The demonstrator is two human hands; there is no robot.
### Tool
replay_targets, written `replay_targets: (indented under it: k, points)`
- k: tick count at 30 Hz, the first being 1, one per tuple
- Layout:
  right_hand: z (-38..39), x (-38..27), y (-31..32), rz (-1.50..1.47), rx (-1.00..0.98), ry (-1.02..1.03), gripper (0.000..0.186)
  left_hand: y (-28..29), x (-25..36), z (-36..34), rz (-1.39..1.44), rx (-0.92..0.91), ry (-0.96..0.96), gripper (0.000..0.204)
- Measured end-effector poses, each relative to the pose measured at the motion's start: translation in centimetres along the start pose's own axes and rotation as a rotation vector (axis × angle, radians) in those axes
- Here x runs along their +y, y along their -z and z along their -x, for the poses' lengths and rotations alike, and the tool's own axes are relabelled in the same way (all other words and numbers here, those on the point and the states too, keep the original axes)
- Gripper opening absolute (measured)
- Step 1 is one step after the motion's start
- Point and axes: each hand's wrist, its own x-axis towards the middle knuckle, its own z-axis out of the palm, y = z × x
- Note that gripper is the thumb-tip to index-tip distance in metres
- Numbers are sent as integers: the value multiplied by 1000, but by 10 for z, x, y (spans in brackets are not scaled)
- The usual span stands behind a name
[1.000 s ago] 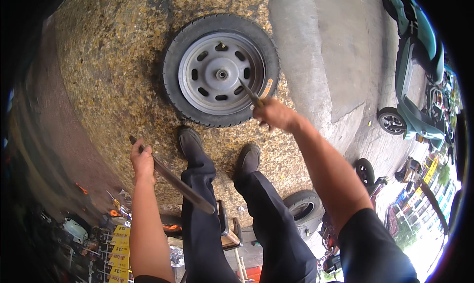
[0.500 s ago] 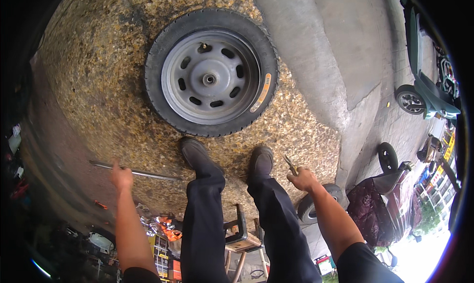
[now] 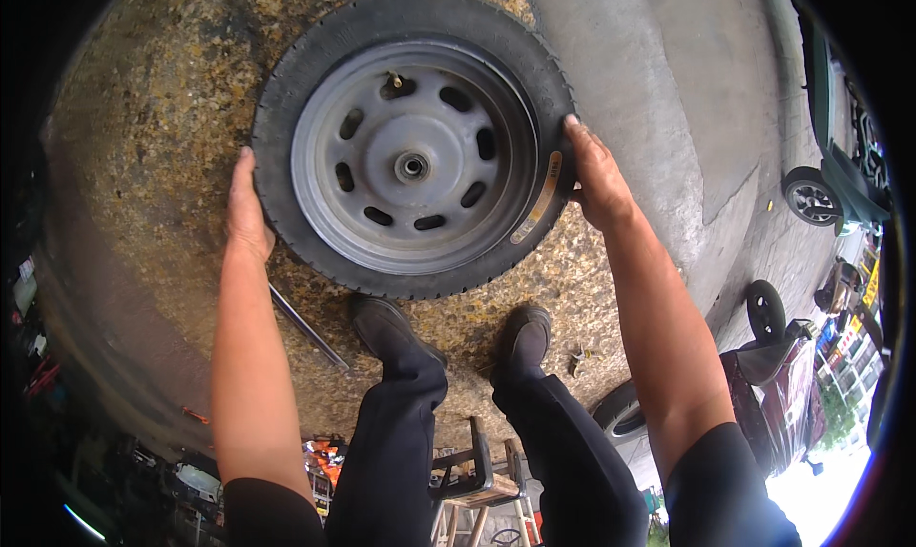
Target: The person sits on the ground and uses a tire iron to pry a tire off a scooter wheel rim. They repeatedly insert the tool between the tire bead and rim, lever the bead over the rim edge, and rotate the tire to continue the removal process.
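A small wheel lies flat on the speckled ground, a black tyre point(image 3: 315, 65) around a grey steel rim point(image 3: 415, 161) with oval holes and a valve stem near the top. My left hand point(image 3: 246, 208) presses against the tyre's left side. My right hand point(image 3: 593, 175) grips the tyre's right side, next to a yellow label on the sidewall. Both arms reach out straight from the lower edge. My two dark shoes point(image 3: 386, 323) stand just below the wheel.
A long metal bar point(image 3: 307, 328) lies on the ground by my left shoe. A small tool point(image 3: 578, 358) lies right of my right shoe. A wooden stool point(image 3: 472, 480) is under me. Scooters point(image 3: 830, 180) and a loose wheel point(image 3: 765, 309) stand at right.
Both hands set down their tools, the bar at left and the small tool at right, and moved up onto the two sides of the tyre. The view came closer to the wheel.
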Motion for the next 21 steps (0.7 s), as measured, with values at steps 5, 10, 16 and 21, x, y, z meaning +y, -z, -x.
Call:
replay_targets:
  k: [5, 10, 16, 21]
  points:
    - [-10, 20, 0, -120, -64, 95, 82, 2, -6, 8, 127, 43, -76, 62]
    - [21, 13, 11, -72, -36, 46, 80, -16, 14, 87, 57, 101, -206, 51]
    - [116, -21, 17, 62, 99, 131, 85, -109, 54, 189, -249, -19, -723, 66]
    - [207, -94, 74, -568, -195, 356, 79, -241, 43, 251, -734, 20, -1403, 65]
